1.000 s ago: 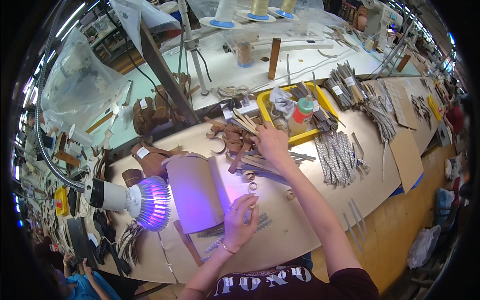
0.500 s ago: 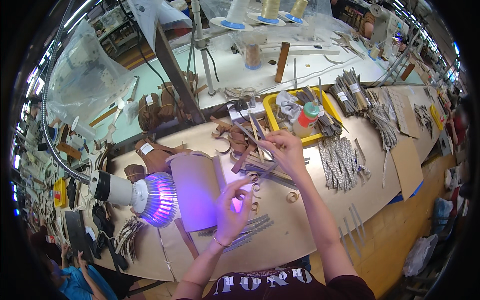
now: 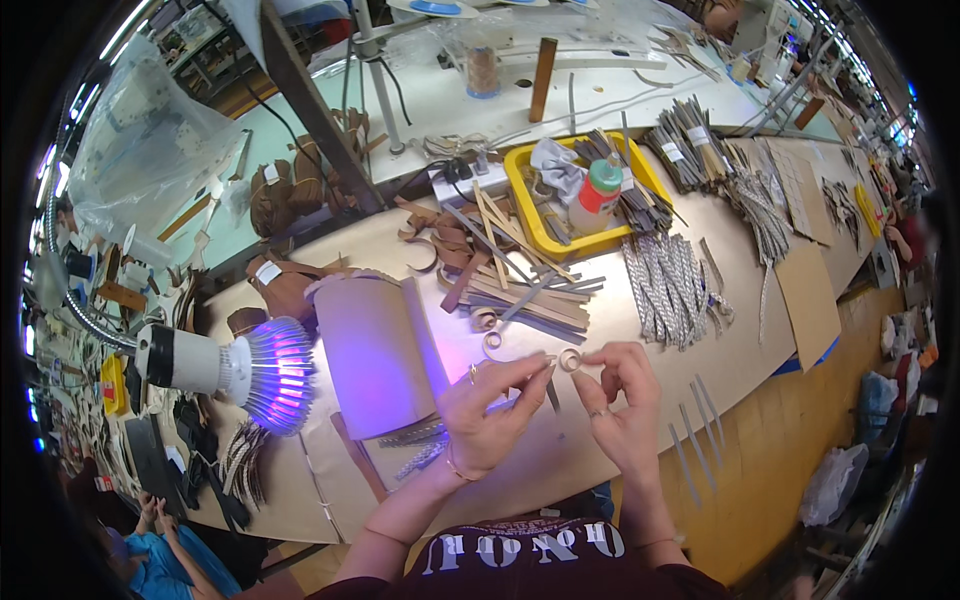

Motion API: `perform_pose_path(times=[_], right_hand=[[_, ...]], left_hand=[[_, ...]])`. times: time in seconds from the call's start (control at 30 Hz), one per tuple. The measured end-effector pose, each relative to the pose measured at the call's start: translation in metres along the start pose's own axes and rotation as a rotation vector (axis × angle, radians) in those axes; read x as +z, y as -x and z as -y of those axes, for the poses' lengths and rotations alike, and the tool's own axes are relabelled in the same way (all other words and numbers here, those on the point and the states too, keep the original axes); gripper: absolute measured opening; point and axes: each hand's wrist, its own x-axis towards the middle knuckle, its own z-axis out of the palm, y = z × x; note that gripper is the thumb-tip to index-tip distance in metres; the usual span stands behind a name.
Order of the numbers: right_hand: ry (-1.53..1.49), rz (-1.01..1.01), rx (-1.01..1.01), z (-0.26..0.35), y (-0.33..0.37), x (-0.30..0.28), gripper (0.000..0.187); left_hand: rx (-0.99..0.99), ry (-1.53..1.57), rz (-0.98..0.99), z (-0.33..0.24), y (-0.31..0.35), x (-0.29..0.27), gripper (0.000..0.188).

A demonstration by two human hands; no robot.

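Observation:
My hands work close together above the near middle of the table. My left hand [image 3: 492,412] is closed in a pinch, thumb and forefinger meeting, and a short thin dark strip [image 3: 554,396] shows just below the fingertips. Facing it, my right hand [image 3: 626,398] has its fingers curled and thumb and forefinger drawn together; whatever they hold is too small to make out. A small tan coil [image 3: 570,359] shows between the two hands, by the right forefinger; whether it touches is unclear. Other tan coils [image 3: 484,319] lie beyond my left hand, beside loose grey and tan strips [image 3: 535,303].
A lamp with glowing purple fins [image 3: 277,375] stands at left beside a brown curved block [image 3: 370,360]. Beyond the strips is a yellow tray [image 3: 530,222] with a green-capped bottle [image 3: 598,195]. Braided strips [image 3: 665,290] lie right, brown straps [image 3: 285,287] left.
My right hand has come back from the strip pile toward me, and my left hand has moved right to meet it. The whole view has shifted slightly.

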Motion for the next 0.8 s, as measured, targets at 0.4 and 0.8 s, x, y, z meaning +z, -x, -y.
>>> perform_pose_path(times=[0.4, 0.8], right_hand=[[-0.173, 0.107, 0.039, 0.021, 0.019, -0.016, 0.006], [-0.219, 0.114, 0.069, 0.017, 0.017, -0.016, 0.005]], left_hand=[[0.393, -0.254, 0.147, 0.002, 0.009, 0.008, 0.034], [0.411, -0.294, 0.148, 0.006, 0.013, 0.013, 0.034]])
